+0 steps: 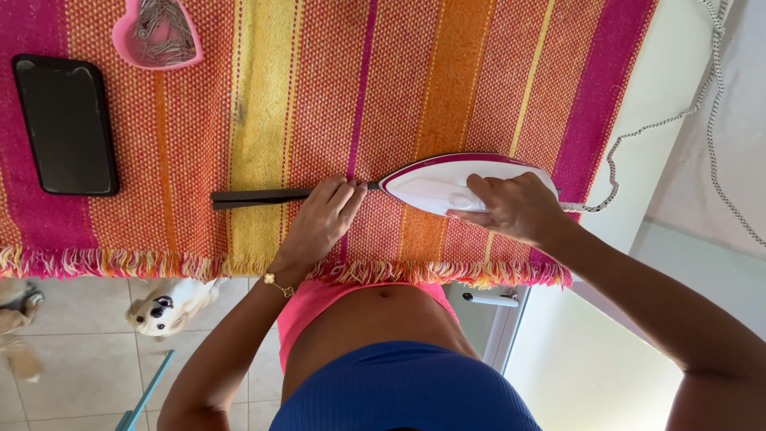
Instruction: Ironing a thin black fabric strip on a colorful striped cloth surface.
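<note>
- The person's left hand (323, 219) lies palm down on the woven striped cloth of pink, orange and yellow with a fringed edge (447, 88); its fingers (339, 194) are held together and nearly straight, their tips pressing on the narrow dark strip of fabric (255, 196). It pins the strip flat and grips nothing. A thin gold bracelet (279, 285) sits at that wrist.
- The right hand (511, 209) is curled over the top of the white clothes iron with a magenta rim (435, 185), fingers wrapped round its handle in a firm hold.
- The iron rests on the cloth just beside the left fingertips, its pointed nose touching the near end of the dark strip where those fingertips press.
- The dark strip runs away from the iron, out past the left hand, lying straight across the yellow stripe.
- From the back of the iron, beyond the right hand, a white speckled braided cord (638, 132) trails off across the pale surface.
- Well beyond the left hand, a black rectangular phone (65, 124) lies flat on the cloth.
- Near the phone, further from the left hand, sits a pink heart-shaped dish of metal pins (155, 33).
- Below the cloth's fringe, on the tiled floor, a small cream-coloured dog (163, 307) looks up.
</note>
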